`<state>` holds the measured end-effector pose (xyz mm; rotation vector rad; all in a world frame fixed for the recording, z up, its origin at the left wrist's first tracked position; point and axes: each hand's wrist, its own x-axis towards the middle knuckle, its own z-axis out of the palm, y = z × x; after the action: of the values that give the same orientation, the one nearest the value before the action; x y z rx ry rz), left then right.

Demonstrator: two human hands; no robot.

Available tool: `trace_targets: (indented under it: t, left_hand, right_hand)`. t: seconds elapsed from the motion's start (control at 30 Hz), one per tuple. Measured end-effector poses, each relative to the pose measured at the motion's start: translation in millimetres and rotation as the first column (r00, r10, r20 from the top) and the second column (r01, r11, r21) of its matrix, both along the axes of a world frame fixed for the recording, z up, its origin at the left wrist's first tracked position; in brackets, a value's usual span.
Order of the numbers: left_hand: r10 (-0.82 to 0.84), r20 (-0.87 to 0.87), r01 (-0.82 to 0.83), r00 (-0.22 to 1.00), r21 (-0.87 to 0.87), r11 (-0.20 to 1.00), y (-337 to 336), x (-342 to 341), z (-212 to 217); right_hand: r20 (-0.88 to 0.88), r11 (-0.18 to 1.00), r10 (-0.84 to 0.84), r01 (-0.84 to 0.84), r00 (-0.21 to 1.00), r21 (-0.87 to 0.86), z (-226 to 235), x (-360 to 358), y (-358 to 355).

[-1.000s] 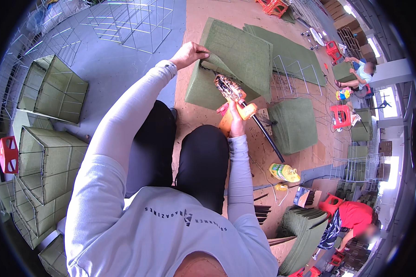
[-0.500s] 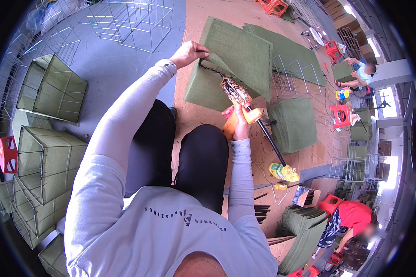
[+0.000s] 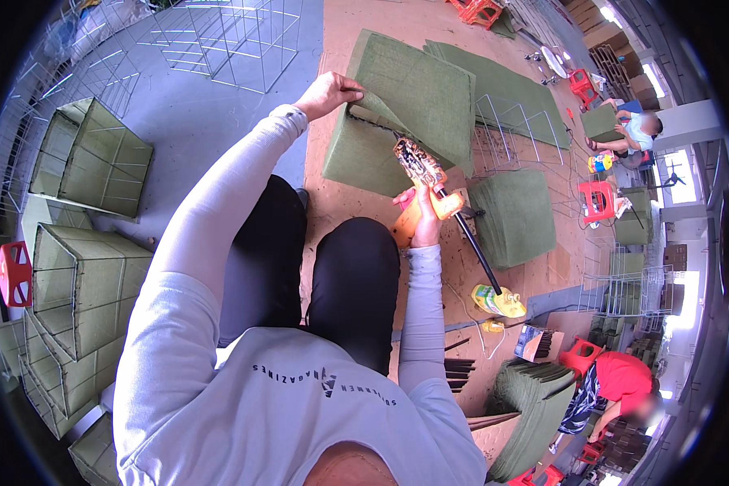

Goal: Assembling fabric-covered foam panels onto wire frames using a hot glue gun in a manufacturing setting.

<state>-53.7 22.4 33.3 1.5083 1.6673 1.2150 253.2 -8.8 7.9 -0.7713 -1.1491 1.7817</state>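
The person sits on the floor, knees forward, and the green felt sheet (image 3: 413, 89) lies ahead at about twelve o'clock from the lap, flat over a lower green panel (image 3: 356, 154) on the brown board floor (image 3: 364, 24); the left hand (image 3: 328, 91) is pinched on the sheet's near corner, thumb against fingers, and lifts it so the flap curls up and back; the right hand (image 3: 419, 217) is wrapped tight round the orange grip of a glue gun (image 3: 425, 178), whose barrel points up toward eleven o'clock, the nozzle close against the dark seam line under the lifted flap.

The relation that matters: that seam runs from the left hand's pinch toward four o'clock, down to the nozzle, so the gun's long axis lies nearly along it; the right hand is the nearer one to the open part of the seam, the left holds its far end open.

A black cord (image 3: 478, 251) trails from the gun toward five o'clock to a yellow plug block (image 3: 498, 301); it lies slack on the floor. A wire frame (image 3: 510, 130) stands just right of the sheet at two o'clock, and another green-covered piece (image 3: 514, 219) sits near at three o'clock; left of the legs the grey floor gives room, with covered wire baskets (image 3: 97, 158) well apart at nine o'clock.
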Motion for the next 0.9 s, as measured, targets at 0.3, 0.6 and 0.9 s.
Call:
trace_targets:
  t: [0.3, 0.6, 0.9]
  left_hand:
    - [0.006, 0.010, -0.006, 1.000, -0.004, 1.000, -1.5, 0.6, 0.7]
    - [0.007, -0.005, -0.007, 1.000, 0.005, 1.000, -1.0, 0.7, 0.0]
    - [0.012, 0.023, -0.012, 1.000, 0.001, 1.000, 0.3, 0.7, -0.9]
  right_hand:
    - [-0.004, 1.000, -0.012, 0.012, 1.000, 0.027, 0.9, 4.4, -0.8]
    - [-0.075, 0.999, -0.036, 0.035, 0.997, -0.011, -0.4, 6.5, 0.1]
    - [-0.114, 0.995, -0.089, 0.083, 0.989, -0.061, -3.5, 15.3, 3.8]
